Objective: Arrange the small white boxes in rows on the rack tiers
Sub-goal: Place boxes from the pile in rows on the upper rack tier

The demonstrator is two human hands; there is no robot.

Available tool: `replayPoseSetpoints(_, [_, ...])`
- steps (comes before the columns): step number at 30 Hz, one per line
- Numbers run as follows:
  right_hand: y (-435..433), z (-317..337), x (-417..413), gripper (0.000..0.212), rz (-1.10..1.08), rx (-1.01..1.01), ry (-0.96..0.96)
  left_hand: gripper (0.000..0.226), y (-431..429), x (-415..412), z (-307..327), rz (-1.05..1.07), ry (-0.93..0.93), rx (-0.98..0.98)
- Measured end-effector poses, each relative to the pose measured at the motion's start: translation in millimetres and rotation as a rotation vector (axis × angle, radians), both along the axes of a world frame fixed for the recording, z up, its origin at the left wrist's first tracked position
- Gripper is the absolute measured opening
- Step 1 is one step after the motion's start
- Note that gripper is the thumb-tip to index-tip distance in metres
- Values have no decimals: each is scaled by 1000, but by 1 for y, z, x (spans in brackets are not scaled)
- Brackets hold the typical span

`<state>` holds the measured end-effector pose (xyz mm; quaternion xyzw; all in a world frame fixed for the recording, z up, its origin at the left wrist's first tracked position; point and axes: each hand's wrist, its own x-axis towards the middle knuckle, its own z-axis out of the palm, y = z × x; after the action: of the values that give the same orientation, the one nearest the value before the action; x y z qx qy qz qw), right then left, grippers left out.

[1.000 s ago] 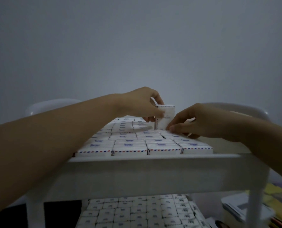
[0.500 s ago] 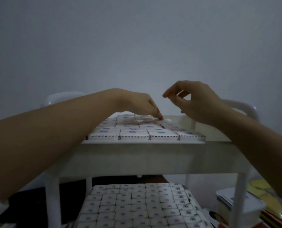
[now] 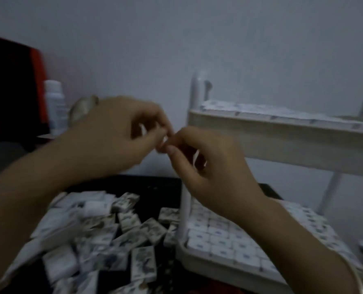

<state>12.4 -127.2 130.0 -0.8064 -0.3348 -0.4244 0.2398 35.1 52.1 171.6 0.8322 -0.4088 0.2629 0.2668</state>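
Left hand [image 3: 112, 134] and right hand [image 3: 210, 172] meet at fingertips left of the white plastic tiered rack [image 3: 282, 143] — any held item cannot be told through blur. Small white printed boxes [image 3: 143, 264] heaped beside its base, presumably awaiting placement.

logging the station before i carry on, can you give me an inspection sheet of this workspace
surface: dark tabletop, white rack at its right
job's things: loose small white boxes heaped left of the rack; upper tier and lower tier hold boxes in rows
clutter: white bottle at back left
grips: left hand and right hand raised, fingertips meeting; too blurred to tell if they hold anything
cables: nothing seen
surroundings: plain wall; red and black object far left
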Motion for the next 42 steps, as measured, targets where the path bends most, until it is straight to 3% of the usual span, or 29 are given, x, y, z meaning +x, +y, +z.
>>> replayPoseSetpoints(6, [80, -71, 57, 12, 73, -146, 326, 12, 107, -2, -114, 417, 268, -150])
replayPoseSetpoints(9, [112, -110, 100, 17, 38, -185, 455, 29, 163, 16, -167, 579, 428, -208])
replayPoseSetpoints(13, [139, -157, 155, 29, -90, -277, 541, 39, 206, 24, -210, 686, 439, -193])
replayPoseSetpoints(18, [144, -181, 194, 48, -239, -382, 692, 35, 225, 22, -230, 706, 451, -158])
replayPoseSetpoints(22, [143, -184, 206, 48, -241, -407, 717, 29, 219, 32, -245, 671, 452, -198])
replayPoseSetpoints(27, [143, -180, 208, 52, -223, -442, 722, 54, 191, 52, -244, 634, 303, -68])
replayPoseSetpoints(32, [140, -172, 204, 41, -172, -237, 700, 45, 179, 72, -246, 681, 285, -9])
replayPoseSetpoints(35, [134, -159, 195, 38, -170, -90, 680, 42, 175, 72, -236, 662, 327, -66])
replayPoseSetpoints(37, [128, -146, 186, 40, -167, -49, 671, 29, 172, 66, -226, 622, 371, -139])
replayPoseSetpoints(42, [115, -110, 152, 34, -122, -16, 542, 12, 160, 53, -190, 460, 610, -457])
